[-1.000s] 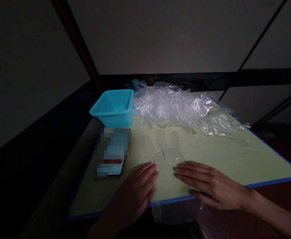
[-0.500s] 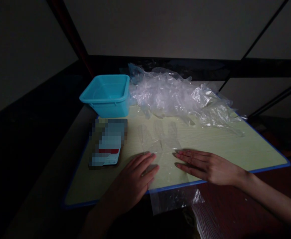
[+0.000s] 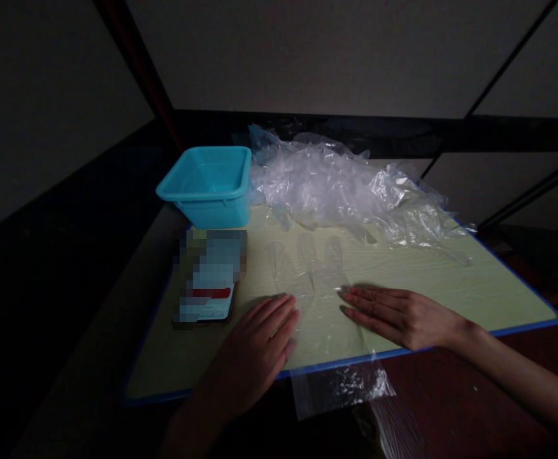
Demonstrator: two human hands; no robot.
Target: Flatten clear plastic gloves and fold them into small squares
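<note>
A clear disposable plastic glove [image 3: 324, 319] lies flat on the pale wood-grain table [image 3: 455, 287], its finger ends pointing away from me. Its cuff hangs over the blue front edge. My left hand [image 3: 264, 347] rests with extended fingers along the glove's left side. On the opposite side, my right hand [image 3: 388, 315] lies flat, fingers stretched out, the tips at the glove's right edge. Neither hand grips anything. Behind the glove spreads a heap of crumpled clear plastic gloves [image 3: 327, 182].
At the back left stands a light blue plastic basket [image 3: 212, 210]. A phone [image 3: 216, 309], partly blurred out, lies in front of it on the table's left side. Pale panelled walls [image 3: 307, 57] rise behind the table. Below the front edge hangs more clear plastic [image 3: 396, 421].
My hands have moved slightly apart, the right one shifting a little to the right. The glove's cuff below the table edge has shifted slightly. The view has tilted a little.
</note>
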